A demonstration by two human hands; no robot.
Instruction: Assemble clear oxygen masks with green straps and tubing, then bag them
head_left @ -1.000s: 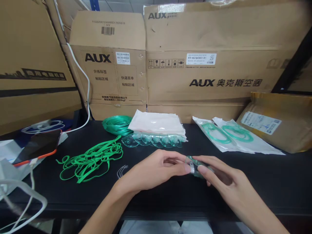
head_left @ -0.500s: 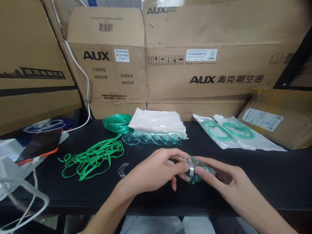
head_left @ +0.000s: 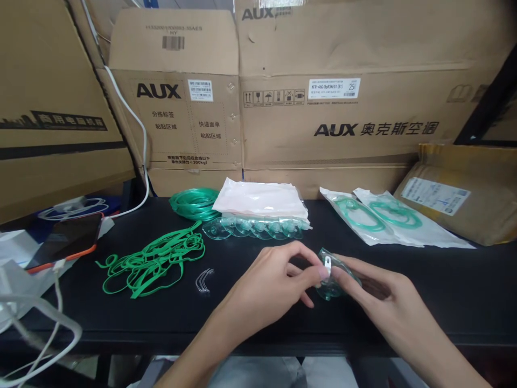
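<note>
Both of my hands hold one clear green-tinted plastic mask (head_left: pixel 335 285) just above the black table (head_left: pixel 444 291). My left hand (head_left: pixel 274 283) pinches a small metal strip (head_left: pixel 327 265) on the mask's top between thumb and forefinger. My right hand (head_left: pixel 371 291) grips the mask from the right, fingers curled round it. To the left, a few thin metal clips (head_left: pixel 204 280) lie on the table beside a tangle of green elastic straps (head_left: pixel 155 261). A row of clear masks (head_left: pixel 254 229) lies beyond my hands.
A stack of white plastic bags (head_left: pixel 260 202) rests on the row of masks, with coiled green tubing (head_left: pixel 194 203) beside it. Two sealed packs (head_left: pixel 383 221) lie at the right by a padded envelope (head_left: pixel 464 194). A phone (head_left: pixel 67 240) and white cables (head_left: pixel 40 318) sit left. Cardboard boxes (head_left: pixel 323 108) wall the back.
My hands have shifted a little right with the mask and turned it. My left fingers now pinch the metal strip at its top edge.
</note>
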